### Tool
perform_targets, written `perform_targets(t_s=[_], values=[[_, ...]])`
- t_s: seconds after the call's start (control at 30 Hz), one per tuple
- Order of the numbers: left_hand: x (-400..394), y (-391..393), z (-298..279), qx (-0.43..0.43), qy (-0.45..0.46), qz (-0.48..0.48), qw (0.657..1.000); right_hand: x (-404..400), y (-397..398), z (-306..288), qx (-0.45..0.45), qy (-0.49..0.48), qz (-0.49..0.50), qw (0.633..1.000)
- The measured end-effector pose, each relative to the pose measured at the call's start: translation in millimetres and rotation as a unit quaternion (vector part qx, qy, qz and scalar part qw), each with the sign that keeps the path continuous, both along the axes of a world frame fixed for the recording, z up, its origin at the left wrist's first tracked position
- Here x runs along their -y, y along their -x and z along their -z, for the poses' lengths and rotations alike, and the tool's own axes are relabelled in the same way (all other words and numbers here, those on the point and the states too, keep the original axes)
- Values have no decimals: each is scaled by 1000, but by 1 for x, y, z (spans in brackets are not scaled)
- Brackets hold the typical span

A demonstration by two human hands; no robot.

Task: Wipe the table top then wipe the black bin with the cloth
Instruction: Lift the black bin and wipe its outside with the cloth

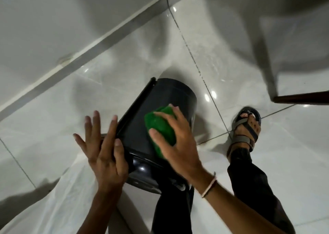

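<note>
The black bin [165, 98] is tilted on the glossy floor, its base pointing away and its rim toward me. My right hand [178, 143] presses a crumpled green cloth [160, 127] against the bin's upper side wall, fingers spread over the cloth. My left hand [103, 144] rests flat against the bin's left side by the rim, fingers apart, thumb on the wall. A pale band circles my right wrist.
White glossy floor tiles [231, 64] lie all around. A white wall with a skirting strip [89, 50] runs diagonally at the left. A dark wooden table edge [302, 98] juts in at the right. My sandalled foot [247, 127] stands right of the bin.
</note>
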State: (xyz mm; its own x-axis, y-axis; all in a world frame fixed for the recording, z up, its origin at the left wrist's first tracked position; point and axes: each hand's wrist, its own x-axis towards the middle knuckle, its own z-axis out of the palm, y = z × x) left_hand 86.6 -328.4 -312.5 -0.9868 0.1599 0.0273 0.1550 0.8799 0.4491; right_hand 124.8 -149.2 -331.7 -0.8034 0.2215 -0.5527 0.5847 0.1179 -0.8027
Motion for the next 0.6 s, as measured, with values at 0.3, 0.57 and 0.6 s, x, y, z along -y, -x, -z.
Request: perform_targets(t_s=[0.3, 0.57, 0.6], values=[[-33, -33, -25, -9, 22, 159, 987, -47, 30, 29, 98, -6, 198, 975], [-80, -58, -49, 121, -168, -280, 938, -37, -7, 6, -37, -12, -219, 975], [-84, -53, -48, 129, -177, -322, 921, -36, -20, 5, -46, -29, -234, 971]])
